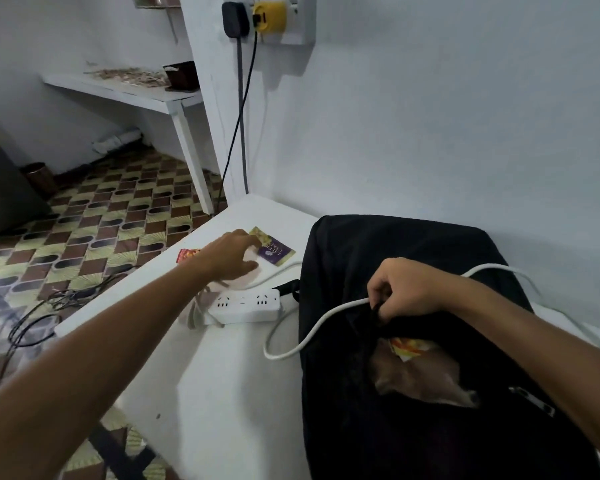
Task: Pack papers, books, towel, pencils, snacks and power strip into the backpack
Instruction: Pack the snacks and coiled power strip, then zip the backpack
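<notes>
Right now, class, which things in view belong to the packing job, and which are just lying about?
Belongs to the job:
black backpack, held open by the right hand
white power strip
purple snack packet, under the left hand
red snack packet
items already inside the backpack

Just lying about:
black and yellow wall plugs
black cables on the floor
dark cup on the shelf

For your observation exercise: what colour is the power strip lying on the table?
White, cable included; the power strip shows clearly in the head view, beside the black backpack.
</notes>
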{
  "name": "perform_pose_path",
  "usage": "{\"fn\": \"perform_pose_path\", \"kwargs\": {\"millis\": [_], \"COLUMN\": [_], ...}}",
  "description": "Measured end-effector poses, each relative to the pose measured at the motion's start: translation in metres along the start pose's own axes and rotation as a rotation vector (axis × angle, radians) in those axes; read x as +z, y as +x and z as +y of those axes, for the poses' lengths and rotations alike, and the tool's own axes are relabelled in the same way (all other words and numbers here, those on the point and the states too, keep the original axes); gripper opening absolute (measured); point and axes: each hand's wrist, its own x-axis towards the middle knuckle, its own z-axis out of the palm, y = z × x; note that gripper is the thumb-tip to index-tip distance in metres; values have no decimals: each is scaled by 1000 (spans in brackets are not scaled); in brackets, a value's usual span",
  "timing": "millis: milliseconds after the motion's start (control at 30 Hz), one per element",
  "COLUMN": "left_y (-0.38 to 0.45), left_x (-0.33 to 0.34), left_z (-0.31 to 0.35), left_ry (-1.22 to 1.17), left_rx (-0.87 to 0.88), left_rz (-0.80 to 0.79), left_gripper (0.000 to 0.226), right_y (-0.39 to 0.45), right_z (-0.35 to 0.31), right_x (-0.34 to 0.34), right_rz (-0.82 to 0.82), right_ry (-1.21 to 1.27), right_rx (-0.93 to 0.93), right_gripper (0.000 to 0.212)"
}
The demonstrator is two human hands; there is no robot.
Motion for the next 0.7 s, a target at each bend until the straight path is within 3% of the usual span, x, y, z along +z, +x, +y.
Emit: {"fn": "perform_pose_path", "kwargs": {"millis": [100,267,333,500,700], "left_y": [35,73,74,74,73], "left_x": [12,40,49,50,48], "left_z": [7,-10,-7,8,9], "left_ry": [-14,107,105,245,207], "left_rx": [-39,-96,-93,-96,-99], "left_rz": [-1,-163,-164,44,36], "left_gripper": [50,73,68,39,32], "right_y": [-1,-5,-7,-9,-11], "right_z": [1,8,9,9,8], "right_x": [1,6,7,9,14], "right_rz": [16,90,102,143,188], "right_ry": [-5,-53,-69,-116,-161], "right_rx": [2,-19,-23,-38,-63], "right_gripper": [13,12,12,7,12]}}
